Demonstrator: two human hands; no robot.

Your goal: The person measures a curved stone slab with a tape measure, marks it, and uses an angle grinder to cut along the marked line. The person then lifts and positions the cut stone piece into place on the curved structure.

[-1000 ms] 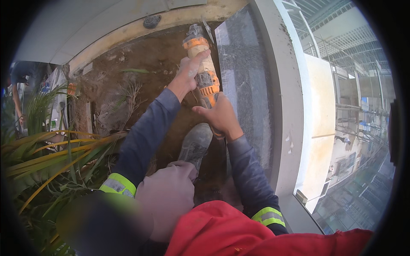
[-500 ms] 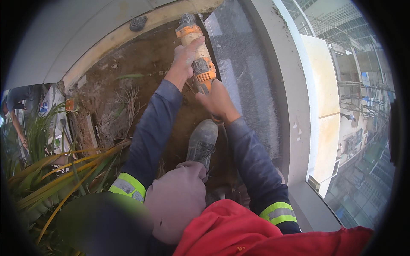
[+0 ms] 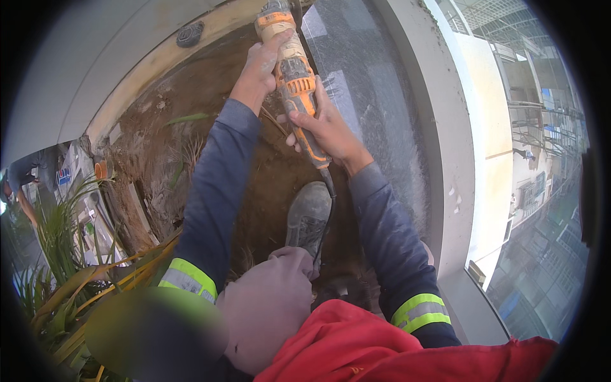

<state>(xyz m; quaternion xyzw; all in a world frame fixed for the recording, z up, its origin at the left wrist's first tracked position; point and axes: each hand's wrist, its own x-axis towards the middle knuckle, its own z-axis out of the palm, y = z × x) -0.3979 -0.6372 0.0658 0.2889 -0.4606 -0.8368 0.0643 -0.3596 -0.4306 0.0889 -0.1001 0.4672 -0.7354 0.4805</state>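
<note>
A long orange and grey angle grinder [image 3: 298, 86], dusty and wrapped with pale tape near its front, slants away from me with its front end at the top edge. My left hand [image 3: 261, 67] is closed around the taped front part of its body. Farther back, my right hand [image 3: 332, 130] grips the rear handle from the right side, thumb laid across it. A dark power cord [image 3: 330, 184] leaves the handle's end and runs down beside my grey shoe [image 3: 307, 216]. Whatever is fitted at the tool's front is out of view.
A dusty glass pane [image 3: 369, 95] and a grey frame [image 3: 433, 127] run along the right. Brown soil [image 3: 254, 197] lies below, with a pale ledge [image 3: 137, 86] at the far left. Leafy plants [image 3: 76, 254] crowd the lower left; another person [image 3: 28, 175] is beyond them.
The grinder has shifted slightly up and left, its head partly leaving the view. My right hand has moved forward along the handle, exposing its rear end and cord.
</note>
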